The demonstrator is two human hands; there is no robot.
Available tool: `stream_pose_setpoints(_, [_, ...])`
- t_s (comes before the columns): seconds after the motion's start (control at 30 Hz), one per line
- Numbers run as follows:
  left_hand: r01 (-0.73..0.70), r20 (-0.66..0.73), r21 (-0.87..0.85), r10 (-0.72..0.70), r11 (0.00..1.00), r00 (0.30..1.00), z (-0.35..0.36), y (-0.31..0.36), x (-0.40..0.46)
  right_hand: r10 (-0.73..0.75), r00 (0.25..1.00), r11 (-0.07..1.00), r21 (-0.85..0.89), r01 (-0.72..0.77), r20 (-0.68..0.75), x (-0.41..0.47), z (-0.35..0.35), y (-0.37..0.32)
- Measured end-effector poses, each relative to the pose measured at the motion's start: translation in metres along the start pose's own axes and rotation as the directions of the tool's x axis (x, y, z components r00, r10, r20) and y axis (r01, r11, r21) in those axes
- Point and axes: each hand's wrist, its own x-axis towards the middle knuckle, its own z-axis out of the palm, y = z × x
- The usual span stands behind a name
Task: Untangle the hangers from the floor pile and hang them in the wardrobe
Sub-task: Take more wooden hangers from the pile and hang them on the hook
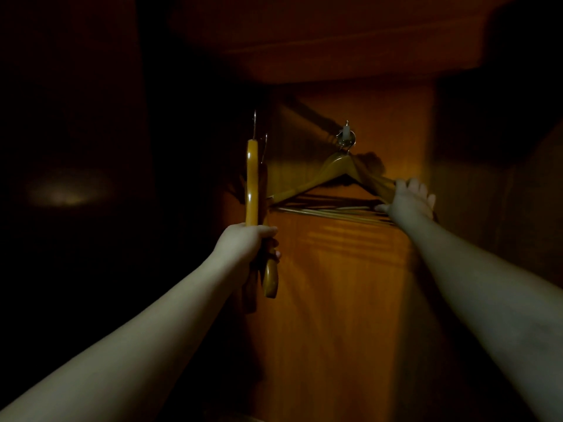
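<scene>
Inside a dim wooden wardrobe, several wooden hangers (316, 182) hang together from a metal hook (346, 138) on the back panel. My right hand (408, 201) grips the right end of these hung hangers, thumb under the lower bars. My left hand (248, 243) grips two wooden hangers (252, 184) seen edge-on, held upright with their metal hooks pointing up, just left of the hung ones. Their lower ends stick out below my fist.
The wardrobe's orange back panel (335, 284) fills the middle. A shelf or top board (335, 47) runs overhead. The left side is dark, with a faint light patch (65, 190). The right side wall (499, 193) is in shadow.
</scene>
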Motion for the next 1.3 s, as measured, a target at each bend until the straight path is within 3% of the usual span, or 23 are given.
stream_pose_setpoints(0.07, [0.010, 0.022, -0.005, -0.010, 1.000, 1.000, -0.005, -0.003, -0.001, -0.027, 0.996, 0.998, 0.062, 0.033, -0.088, -0.014, -0.003, -0.011])
stream_pose_setpoints(0.13, [0.024, 0.043, -0.007, -0.023, 1.000, 0.999, -0.010, -0.006, -0.002, -0.092, 0.992, 0.964, 0.240, 0.112, -0.092, -0.034, -0.008, -0.031])
stream_pose_setpoints(0.2, [0.037, 0.061, -0.015, -0.036, 0.999, 0.997, -0.013, -0.010, -0.004, -0.231, 0.971, 0.880, 0.440, 0.178, 0.068, -0.062, -0.017, -0.056])
stream_pose_setpoints(0.27, [0.052, 0.085, -0.028, -0.049, 0.998, 0.995, -0.015, -0.014, -0.007, -0.373, 0.894, 0.788, 0.594, 0.164, 0.248, -0.097, -0.029, -0.081])
stream_pose_setpoints(0.37, [0.050, 0.112, -0.029, -0.047, 0.998, 0.993, -0.019, -0.022, -0.012, -0.507, 0.766, 0.635, 0.772, 0.022, 0.395, -0.139, -0.043, -0.118])
stream_pose_setpoints(0.43, [0.045, 0.128, -0.036, -0.041, 0.998, 0.991, -0.022, -0.026, -0.017, -0.531, 0.737, 0.548, 0.833, -0.077, 0.418, -0.154, -0.046, -0.137])
stream_pose_setpoints(0.77, [0.002, 0.174, -0.060, 0.009, 0.998, 0.985, -0.044, -0.034, -0.025, -0.551, 0.664, 0.191, 0.851, -0.489, 0.505, -0.172, -0.043, -0.191])
stream_pose_setpoints(0.93, [-0.011, 0.240, -0.057, 0.024, 0.998, 0.971, -0.057, -0.034, -0.025, -0.593, 0.634, 0.046, 0.807, -0.589, 0.496, -0.183, -0.044, -0.197])
stream_pose_setpoints(1.1, [-0.070, 0.270, -0.030, 0.075, 0.997, 0.960, -0.066, -0.039, -0.023, -0.563, 0.678, 0.015, 0.826, -0.564, 0.473, -0.189, -0.044, -0.200])
stream_pose_setpoints(1.3, [-0.213, 0.230, 0.127, 0.180, 0.969, 0.956, -0.074, -0.039, -0.021, -0.450, 0.767, 0.063, 0.873, -0.484, 0.458, -0.193, -0.048, -0.194])
